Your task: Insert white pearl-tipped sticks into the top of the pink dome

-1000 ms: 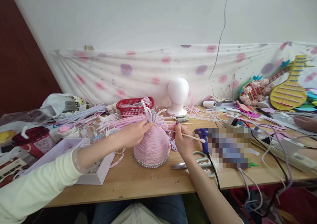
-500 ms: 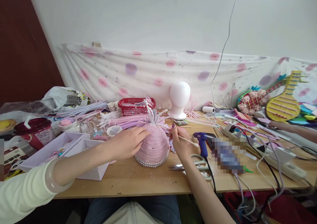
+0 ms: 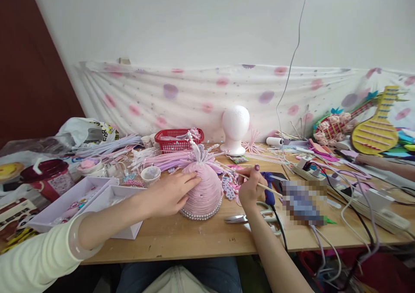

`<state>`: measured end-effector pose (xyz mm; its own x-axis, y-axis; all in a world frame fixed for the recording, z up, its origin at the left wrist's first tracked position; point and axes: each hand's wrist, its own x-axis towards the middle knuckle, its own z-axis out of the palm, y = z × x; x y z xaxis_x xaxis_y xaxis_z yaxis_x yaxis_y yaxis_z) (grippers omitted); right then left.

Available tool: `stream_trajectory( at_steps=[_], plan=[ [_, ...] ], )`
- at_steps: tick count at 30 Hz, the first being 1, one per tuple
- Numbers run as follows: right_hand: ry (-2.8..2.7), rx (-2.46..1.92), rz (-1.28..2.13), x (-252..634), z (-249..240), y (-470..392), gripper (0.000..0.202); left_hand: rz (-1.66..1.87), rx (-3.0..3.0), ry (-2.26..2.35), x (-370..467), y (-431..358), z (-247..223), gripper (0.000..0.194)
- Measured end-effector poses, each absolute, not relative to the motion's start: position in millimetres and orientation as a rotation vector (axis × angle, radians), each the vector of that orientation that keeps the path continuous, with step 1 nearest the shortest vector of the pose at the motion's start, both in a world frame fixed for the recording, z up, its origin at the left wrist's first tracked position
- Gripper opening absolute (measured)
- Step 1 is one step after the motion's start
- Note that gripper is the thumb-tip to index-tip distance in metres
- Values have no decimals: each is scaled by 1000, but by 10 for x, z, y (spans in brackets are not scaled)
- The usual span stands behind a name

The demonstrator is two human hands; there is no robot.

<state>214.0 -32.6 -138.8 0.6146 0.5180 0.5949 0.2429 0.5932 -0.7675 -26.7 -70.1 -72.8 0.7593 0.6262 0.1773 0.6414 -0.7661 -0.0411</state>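
Observation:
A pink dome [image 3: 205, 189] wound in fuzzy cord stands on the table, with a row of pearl beads around its lower edge and pale lilac sprigs on top. My left hand [image 3: 173, 189] lies against the dome's left side, fingers stretched over its surface. To the right of the dome, my right hand [image 3: 251, 187] pinches a thin wooden stick [image 3: 269, 189] that slants down to the right. Behind that hand lies a blue glue gun [image 3: 268, 188], partly hidden. Scissors [image 3: 236, 219] lie below the wrist, their handles partly covered by the forearm.
A white foam head [image 3: 235, 126] and a red basket [image 3: 164, 145] stand at the back. White trays [image 3: 97, 185] with beads are on the left. Power strips [image 3: 353, 202] and cables crowd the right. Another person's arm [image 3: 385, 165] reaches in near a yellow lute-shaped craft [image 3: 374, 135].
My right hand has moved right with the stick, away from the dome and towards the glue gun. My left hand stays on the dome. The view has shifted slightly.

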Motion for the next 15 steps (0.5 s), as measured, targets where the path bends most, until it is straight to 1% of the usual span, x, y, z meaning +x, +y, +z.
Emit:
stream_trajectory(
  at_steps=[4, 10, 12, 15],
  plan=[
    [-742, -920, 306, 2152, -1282, -347, 53, -220, -2859, -1023, -299, -720, -776, 62],
    [-650, -888, 402, 2150, -1224, -355, 47, -220, -2864, -1024, -352, -721, -835, 65],
    [-645, -890, 407, 2147, -1226, -345, 47, -231, -2869, -1007, -352, -708, -814, 62],
    [-615, -880, 409, 2142, -1217, -321, 50, -336, -2858, -1057, -296, -652, -738, 48]
  ],
)
